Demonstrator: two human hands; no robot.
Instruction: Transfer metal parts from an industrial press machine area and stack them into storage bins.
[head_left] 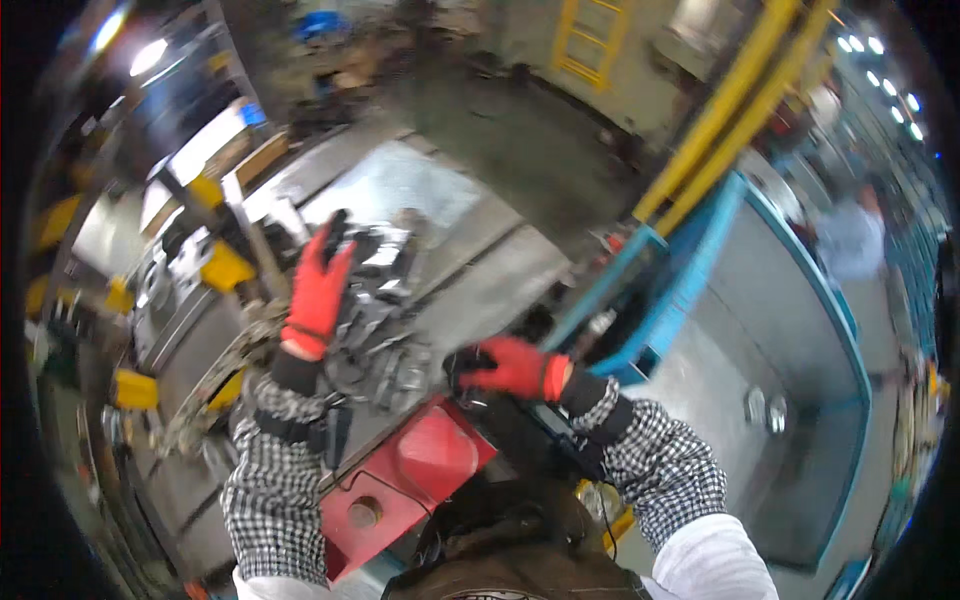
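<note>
Both my hands wear red gloves with black fingertips. My left hand (320,285) is over the left side of a pile of shiny metal parts (385,315) on a grey metal table (500,280). Its fingers point away from me and stand apart, with nothing visible held in them. Right of the pile, just beyond the corner of a red box (435,450), is my right hand (508,367). Its dark fingertips point left and blur into the dark background, so I cannot make out their grip.
A round knob (365,511) sits on the red box. On my right stands a large blue-rimmed bin (865,400) with a few metal pieces (765,410) inside. Yellow posts (715,110) rise beyond it. Machinery with yellow blocks (225,268) is at the left. A person (850,240) is at the far right.
</note>
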